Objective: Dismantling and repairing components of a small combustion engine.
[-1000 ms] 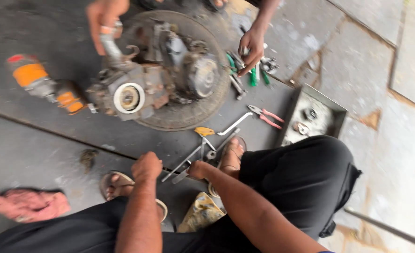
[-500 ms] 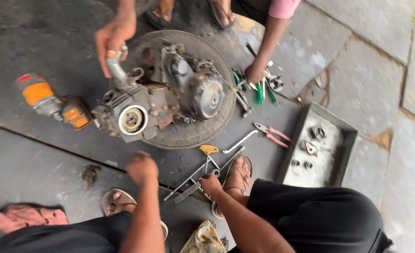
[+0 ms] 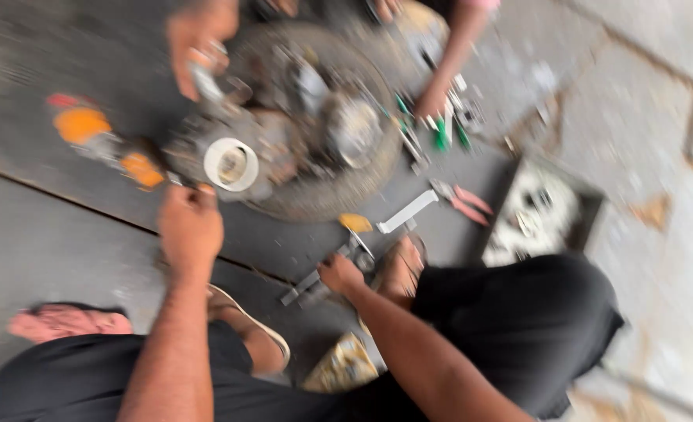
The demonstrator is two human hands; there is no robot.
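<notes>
Dark, stained stone floor (image 3: 41, 234) under everything; frame heavily motion-blurred. Since half a second ago my left hand (image 3: 190, 227) has moved forward from beside my knee to the near edge of the engine (image 3: 284, 148), by its white round opening (image 3: 231, 164); fingers curled, and I cannot tell whether they grip anything. My right hand (image 3: 340, 273) stays low on the long metal tools (image 3: 323, 273) by my sandalled foot (image 3: 401, 270), closed loosely over one. Reading: work is shifting onto the engine. Across it, another person's hands (image 3: 198, 43) are busy. Orange canister (image 3: 84, 125) lies left; grey tray (image 3: 538, 215) right; yellowish printed packet (image 3: 342, 363) between my knees, markings unreadable.
</notes>
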